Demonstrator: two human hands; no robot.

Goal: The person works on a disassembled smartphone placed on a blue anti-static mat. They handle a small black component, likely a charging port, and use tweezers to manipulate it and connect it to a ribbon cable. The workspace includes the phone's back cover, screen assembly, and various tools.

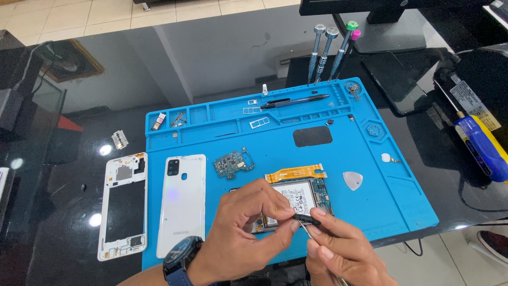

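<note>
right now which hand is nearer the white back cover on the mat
Left. The left hand sits just right of the white back cover; the right hand is farther right, beyond the left hand.

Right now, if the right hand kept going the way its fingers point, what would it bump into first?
The right hand points up-left at the small black part it already pinches together with the left hand. Beyond that, probably the opened phone, though depth is unclear.
</note>
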